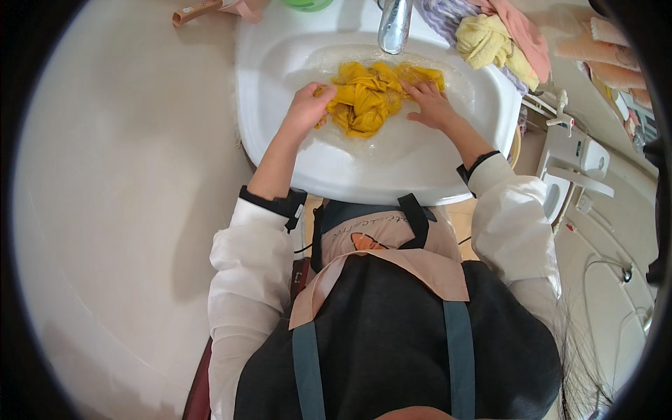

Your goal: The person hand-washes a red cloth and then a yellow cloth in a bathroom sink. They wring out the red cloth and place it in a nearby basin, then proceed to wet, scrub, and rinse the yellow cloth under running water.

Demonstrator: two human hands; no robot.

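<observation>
A wet yellow cloth (365, 100) lies bunched in shallow water inside a white washbasin (262, 131). My left hand (310, 105) grips its left end, with a bit of fabric showing around the fingers. At the cloth's right end, my right hand (429, 102) rests with spread fingers, the fingertips touching the fabric. Just beyond the cloth, the chrome faucet (395, 26) reaches over the bowl.
On the basin's back right rim lie a pale yellow towel (480, 42), a pink cloth (525, 37) and a purple striped cloth (441, 18). A green container (308, 4) sits at the back. A toilet (572, 163) stands to the right; a wall (131, 157) borders the left.
</observation>
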